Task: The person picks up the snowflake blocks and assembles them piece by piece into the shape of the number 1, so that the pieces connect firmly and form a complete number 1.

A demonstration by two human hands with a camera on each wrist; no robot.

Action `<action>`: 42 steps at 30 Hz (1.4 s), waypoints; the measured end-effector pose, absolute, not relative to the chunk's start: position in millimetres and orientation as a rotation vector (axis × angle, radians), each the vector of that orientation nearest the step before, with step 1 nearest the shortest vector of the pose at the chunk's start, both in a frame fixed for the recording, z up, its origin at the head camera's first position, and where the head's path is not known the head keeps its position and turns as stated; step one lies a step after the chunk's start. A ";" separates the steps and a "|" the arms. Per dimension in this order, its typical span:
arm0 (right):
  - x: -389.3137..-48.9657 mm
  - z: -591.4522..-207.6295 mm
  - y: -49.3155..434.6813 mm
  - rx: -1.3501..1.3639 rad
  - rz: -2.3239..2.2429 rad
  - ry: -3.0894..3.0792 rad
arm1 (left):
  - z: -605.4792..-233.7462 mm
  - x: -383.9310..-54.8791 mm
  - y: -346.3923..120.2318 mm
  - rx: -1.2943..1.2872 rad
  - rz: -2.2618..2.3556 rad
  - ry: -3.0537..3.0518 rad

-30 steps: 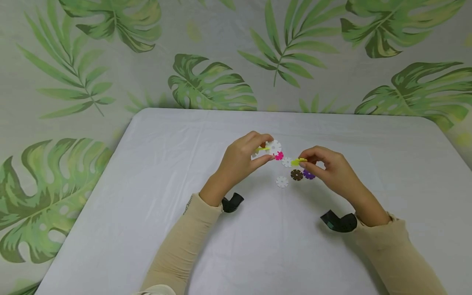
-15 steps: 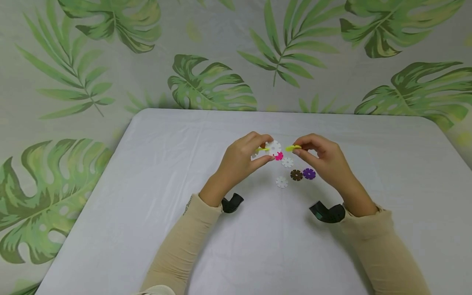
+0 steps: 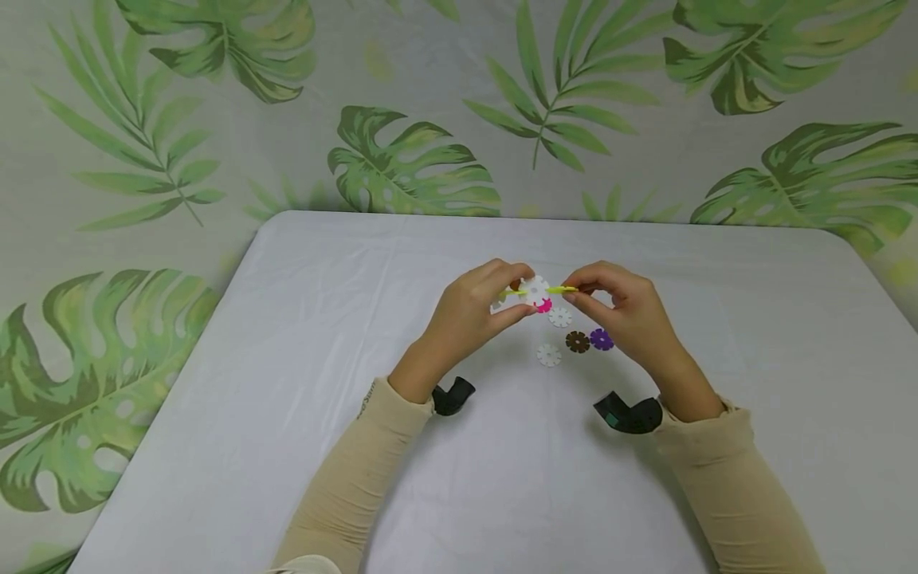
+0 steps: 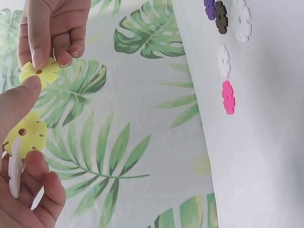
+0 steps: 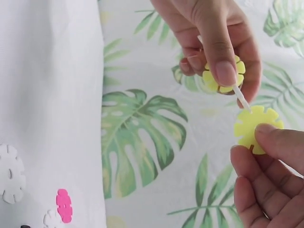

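Note:
My left hand (image 3: 469, 307) holds joined notched plastic discs above the table: a yellow disc (image 4: 33, 134) with a white disc (image 3: 533, 288) standing crosswise to it. Another white edge (image 5: 200, 40) shows behind its thumb in the right wrist view. Between thumb and fingertips, my right hand (image 3: 627, 307) pinches a second yellow disc (image 5: 251, 121). That disc's rim is right at the edge of the white one, the two lined up edge to edge.
On the white tabletop (image 3: 323, 319) below lie loose notched discs: a pink one (image 4: 228, 97), a brown one (image 3: 577, 342), a purple one (image 3: 602, 340) and two white ones, the nearer white disc (image 3: 549, 355) toward me. Leaf-patterned cloth (image 3: 402, 48) hangs behind the table.
My right hand has moved left and away from me, lifting its yellow disc from over the loose discs to the white disc's edge. My left hand has stayed nearly still.

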State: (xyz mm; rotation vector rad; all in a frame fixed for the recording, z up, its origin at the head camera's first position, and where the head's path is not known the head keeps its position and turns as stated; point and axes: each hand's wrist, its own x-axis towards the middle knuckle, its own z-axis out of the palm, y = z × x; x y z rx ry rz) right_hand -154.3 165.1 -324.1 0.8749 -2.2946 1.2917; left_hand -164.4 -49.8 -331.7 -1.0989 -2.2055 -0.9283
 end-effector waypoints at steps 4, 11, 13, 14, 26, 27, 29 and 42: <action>-153.9 -324.0 164.3 0.884 1.262 -2.278 | -331.7 -163.7 -48.9 -1.118 -0.953 -2.205; -156.0 -327.6 164.3 0.915 1.256 -2.210 | -332.3 -163.2 -46.3 -1.156 -1.016 -2.212; -156.4 -328.8 164.0 0.931 1.256 -2.193 | -332.8 -163.3 -45.2 -1.166 -1.010 -2.215; -156.5 -329.2 163.8 0.938 1.256 -2.188 | -333.0 -163.4 -44.7 -1.170 -1.002 -2.218; -156.4 -327.8 166.4 0.897 1.247 -2.243 | -333.2 -165.4 -48.1 -1.137 -0.974 -2.241; -156.3 -327.9 167.2 0.887 1.254 -2.249 | -333.2 -165.5 -48.4 -1.135 -0.973 -2.239; -155.7 -327.4 168.3 0.865 1.272 -2.266 | -333.0 -165.6 -48.6 -1.133 -0.978 -2.235; -151.6 -325.2 169.5 0.813 1.436 -2.316 | -330.6 -163.3 -48.9 -1.100 -0.902 -2.279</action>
